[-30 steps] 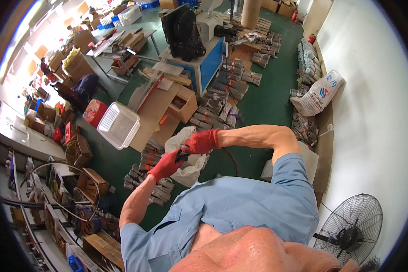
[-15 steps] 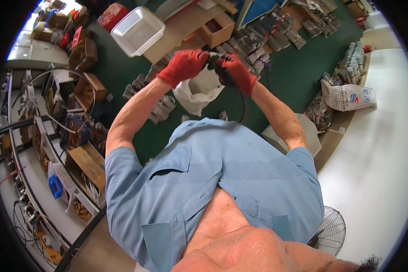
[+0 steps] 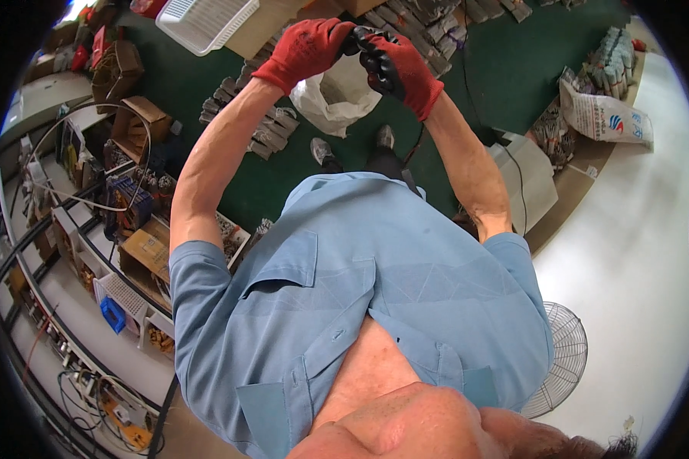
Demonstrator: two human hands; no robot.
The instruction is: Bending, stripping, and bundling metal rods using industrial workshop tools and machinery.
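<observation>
A white crinkled plastic bag [image 3: 335, 96] stands open on the green floor [image 3: 513, 69], its contents too dim to tell; a white slatted plastic crate [image 3: 205, 19] lies near it. Both red-gloved hands, left hand [image 3: 308, 47] and right hand [image 3: 396, 67], clasp a small dark object [image 3: 357, 37] between them above the bag. Since half a second ago, the hands have stayed joined while the bag has slid nearer beneath them.
</observation>
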